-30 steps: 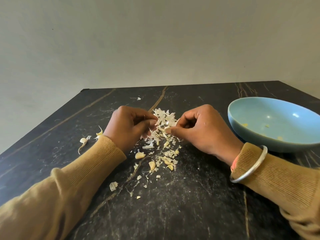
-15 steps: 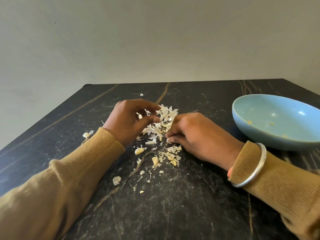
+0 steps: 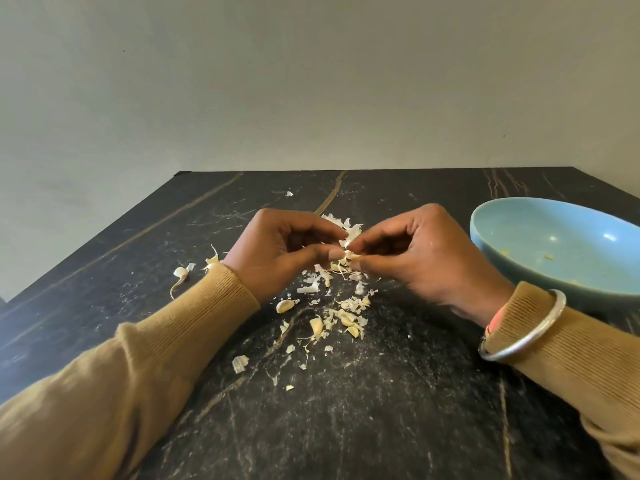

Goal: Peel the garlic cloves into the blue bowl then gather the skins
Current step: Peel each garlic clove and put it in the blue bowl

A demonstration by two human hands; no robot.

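Observation:
My left hand (image 3: 280,252) and my right hand (image 3: 412,254) meet fingertip to fingertip above the table, both pinching a small garlic clove (image 3: 349,255) with skin on it. Below them lies a scatter of white garlic skins (image 3: 346,306). Loose cloves lie among the skins, one (image 3: 284,305) near my left wrist and another (image 3: 316,326) further forward. The blue bowl (image 3: 519,271) stands at the right, holding only a few small yellowish bits.
The black marble table (image 3: 346,410) runs to a far edge against a plain wall. More garlic pieces (image 3: 180,273) lie left of my left sleeve. A silver bangle (image 3: 526,336) sits on my right wrist, close to the bowl's rim.
My right hand came down to the skin pile, then rose again with a clove. Both hands now hold it together above the pile.

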